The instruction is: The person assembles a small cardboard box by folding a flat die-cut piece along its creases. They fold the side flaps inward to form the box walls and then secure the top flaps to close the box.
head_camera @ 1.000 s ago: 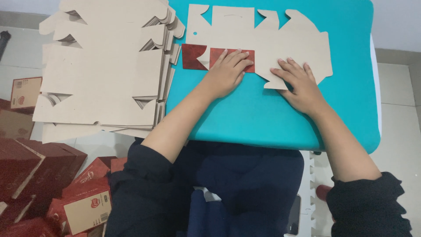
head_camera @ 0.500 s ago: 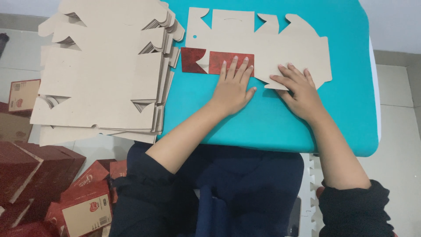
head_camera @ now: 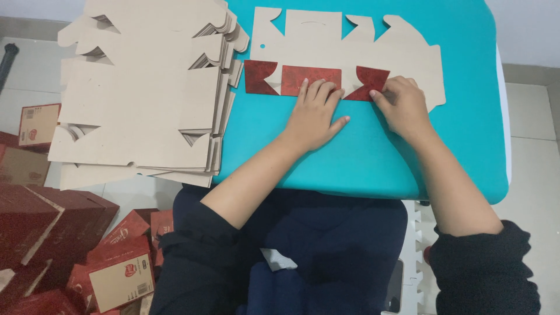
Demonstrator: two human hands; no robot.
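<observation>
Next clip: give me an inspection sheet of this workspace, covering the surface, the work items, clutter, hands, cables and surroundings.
Surface: teal tabletop, flat, bare along its near edge.
Work items: one flat cardboard box blank lies plain side up on the tabletop; its near flaps are folded over, showing red printed faces.
Clutter: stack of unfolded box blanks left of the tabletop, its edge overlapping the tabletop's left edge.
Hands: left hand pressed flat on the middle red flap; right hand with fingertips on the right red flap. Both bare, dark sleeves.
Cables: nothing seen.
Surroundings: red boxes piled on the floor at lower left; pale floor tiles at right.
</observation>
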